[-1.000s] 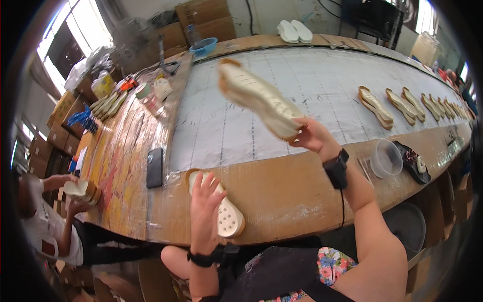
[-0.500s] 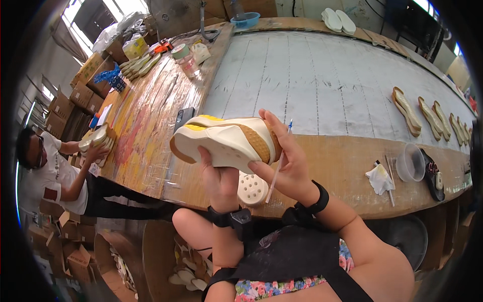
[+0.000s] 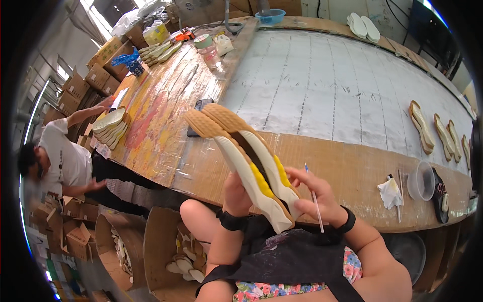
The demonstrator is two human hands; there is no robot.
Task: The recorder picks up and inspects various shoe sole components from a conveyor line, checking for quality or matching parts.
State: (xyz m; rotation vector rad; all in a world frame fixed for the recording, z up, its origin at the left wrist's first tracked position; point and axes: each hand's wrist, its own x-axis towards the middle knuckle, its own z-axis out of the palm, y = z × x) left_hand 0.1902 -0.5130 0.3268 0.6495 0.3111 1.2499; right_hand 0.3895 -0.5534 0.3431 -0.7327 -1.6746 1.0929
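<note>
A pair of shoe soles [image 3: 240, 162], cream with tan tread and yellow patches, is held tilted over the table's near edge. The two lie side by side, tan ends up and away from me. My left hand [image 3: 236, 195] is closed on the left side of the pair, its fingers partly hidden behind. My right hand [image 3: 319, 200] grips the lower right end of the soles. It also holds a thin white stick with a blue tip [image 3: 315, 199], pointing up between its fingers.
A clear plastic tub [image 3: 420, 181], a white cloth [image 3: 390, 193] and a dark sandal-like piece [image 3: 440, 196] lie right. More soles [image 3: 421, 127] stand on the grey surface. A co-worker [image 3: 70, 163] is at left by stacked soles [image 3: 109, 128]. Cardboard boxes [image 3: 163, 246] sit below.
The soles have turned from lying sideways to standing steeply, showing both edges. My right hand has moved lower. At left, the co-worker has let go of the sole stack, now on the table.
</note>
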